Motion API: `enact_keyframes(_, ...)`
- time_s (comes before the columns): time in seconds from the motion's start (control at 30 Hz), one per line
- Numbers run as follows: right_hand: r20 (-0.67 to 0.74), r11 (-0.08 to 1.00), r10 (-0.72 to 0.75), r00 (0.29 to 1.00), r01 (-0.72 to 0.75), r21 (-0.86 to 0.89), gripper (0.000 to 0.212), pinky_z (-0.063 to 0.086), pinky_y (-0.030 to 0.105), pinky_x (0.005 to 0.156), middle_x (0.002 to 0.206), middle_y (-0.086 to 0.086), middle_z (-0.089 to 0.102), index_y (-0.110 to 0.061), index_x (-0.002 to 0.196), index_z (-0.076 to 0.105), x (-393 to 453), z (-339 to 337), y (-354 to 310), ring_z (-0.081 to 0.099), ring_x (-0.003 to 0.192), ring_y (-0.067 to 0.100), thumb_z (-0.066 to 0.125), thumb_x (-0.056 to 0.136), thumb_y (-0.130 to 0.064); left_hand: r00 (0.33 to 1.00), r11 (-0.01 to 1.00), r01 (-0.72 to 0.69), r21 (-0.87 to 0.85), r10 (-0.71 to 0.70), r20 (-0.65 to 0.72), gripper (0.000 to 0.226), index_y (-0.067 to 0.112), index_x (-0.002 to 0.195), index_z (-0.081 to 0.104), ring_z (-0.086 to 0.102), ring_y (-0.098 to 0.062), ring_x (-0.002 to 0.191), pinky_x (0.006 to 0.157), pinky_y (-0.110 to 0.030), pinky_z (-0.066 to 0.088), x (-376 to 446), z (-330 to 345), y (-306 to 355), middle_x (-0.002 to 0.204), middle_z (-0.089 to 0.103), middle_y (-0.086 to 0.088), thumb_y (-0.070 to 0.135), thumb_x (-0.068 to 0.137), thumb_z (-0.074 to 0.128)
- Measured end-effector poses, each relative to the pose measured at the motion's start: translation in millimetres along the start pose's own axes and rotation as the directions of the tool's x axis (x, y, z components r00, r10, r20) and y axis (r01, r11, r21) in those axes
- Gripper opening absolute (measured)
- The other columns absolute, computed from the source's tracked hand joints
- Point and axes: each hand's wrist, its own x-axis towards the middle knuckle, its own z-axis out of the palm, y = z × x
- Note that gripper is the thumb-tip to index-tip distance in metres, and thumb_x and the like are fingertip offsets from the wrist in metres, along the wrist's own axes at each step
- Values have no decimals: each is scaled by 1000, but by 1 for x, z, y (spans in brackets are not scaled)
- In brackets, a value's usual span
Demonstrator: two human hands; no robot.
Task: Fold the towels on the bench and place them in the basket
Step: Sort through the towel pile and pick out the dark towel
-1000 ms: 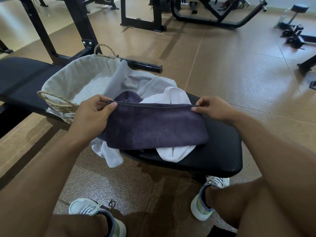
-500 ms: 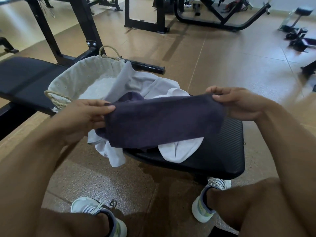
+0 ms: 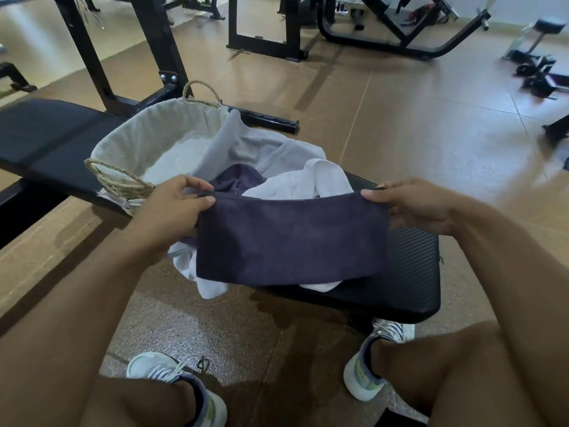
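A dark purple towel (image 3: 289,238), folded into a wide band, hangs stretched between my hands above the black bench (image 3: 409,282). My left hand (image 3: 172,208) pinches its top left corner and my right hand (image 3: 412,204) pinches its top right corner. Under and behind it lie a crumpled white towel (image 3: 308,180), a light grey towel (image 3: 261,146) and another purple towel (image 3: 237,180). The grey towel drapes partly over the rim of the woven basket (image 3: 138,140) with a pale cloth lining, which stands on the bench to the left.
Black frames of gym machines (image 3: 261,32) stand on the brown tiled floor behind the bench. A bench upright (image 3: 147,47) rises just behind the basket. My knees and both white shoes (image 3: 366,374) are in front of the bench.
The purple towel was lifted and pulled taut, my right hand swinging out to the right. Its top edge now hangs level between both hands.
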Motion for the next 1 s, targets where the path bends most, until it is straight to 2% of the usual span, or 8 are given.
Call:
enact_keyframes(0.13, -130, 980, -144, 981, 159, 119, 18, 52, 27, 52, 69, 0, 67, -13, 80, 60, -24, 47, -15, 63, 65, 16, 73, 90, -19, 987, 986, -154, -57, 151, -62, 13, 29, 88, 70, 61, -19, 64, 57, -33, 53, -19, 18, 13, 76, 68, -5, 19, 84, 77)
enact_keyframes(0.3, -267, 923, -314, 911, 359, 137, 27, 48, 30, 43, 76, 12, 61, -12, 82, 56, -48, 122, -15, 55, 61, 22, 81, 83, -19, 942, 945, -326, 31, 327, -71, 22, 29, 94, 67, 70, -12, 71, 67, -39, 59, -54, 46, 28, 75, 69, 10, 20, 82, 83)
enact_keyframes(0.43, -330, 894, -315, 890, 395, 212, 30, 47, 33, 49, 75, 7, 58, -13, 83, 59, -50, 146, -10, 54, 64, 21, 86, 79, -25, 947, 947, -320, -14, 319, -40, 24, 23, 95, 66, 72, -11, 74, 70, -44, 62, -66, 55, 33, 78, 72, 11, 19, 81, 84)
enact_keyframes(0.57, -377, 872, -318, 870, 424, 245, 31, 52, 47, 63, 75, 10, 62, -17, 82, 63, -48, 154, -6, 57, 68, 24, 89, 74, -31, 955, 954, -296, -46, 295, -21, 22, 18, 98, 65, 73, -16, 76, 69, -51, 63, -75, 59, 37, 80, 74, 4, 12, 82, 80)
enact_keyframes(0.7, -365, 867, -323, 873, 427, 256, 37, 55, 63, 78, 92, 20, 71, -24, 81, 65, -51, 159, -6, 64, 78, 28, 89, 63, -47, 958, 954, -285, -95, 288, 19, 16, 15, 98, 65, 72, -13, 74, 57, -36, 63, -83, 59, 40, 77, 73, 5, 6, 87, 73)
enact_keyframes(0.77, -348, 877, -337, 875, 426, 222, 38, 57, 57, 77, 87, 17, 69, -18, 87, 65, -54, 158, -8, 63, 75, 23, 92, 68, -37, 967, 958, -246, -147, 254, 34, 14, 12, 95, 65, 72, -8, 75, 57, -32, 62, -84, 59, 40, 78, 73, 4, -1, 92, 65)
enact_keyframes(0.9, -317, 887, -425, 848, 460, 40, 47, 52, 19, 65, 86, 4, 69, -16, 97, 62, -61, 155, -10, 59, 67, 0, 95, 65, -25, 983, 957, -150, -247, 170, 62, 25, 8, 96, 65, 73, -16, 70, 63, -40, 63, -82, 55, 41, 78, 73, 3, -6, 96, 44)
enact_keyframes(1.0, -272, 876, -482, 833, 467, -121, 49, 49, 12, 69, 91, -7, 66, -24, 102, 56, -62, 156, -7, 60, 78, -2, 93, 69, -22, 979, 951, -155, -269, 185, 90, 24, 7, 95, 64, 74, -15, 71, 61, -38, 63, -84, 55, 44, 79, 73, 2, -6, 97, 43)
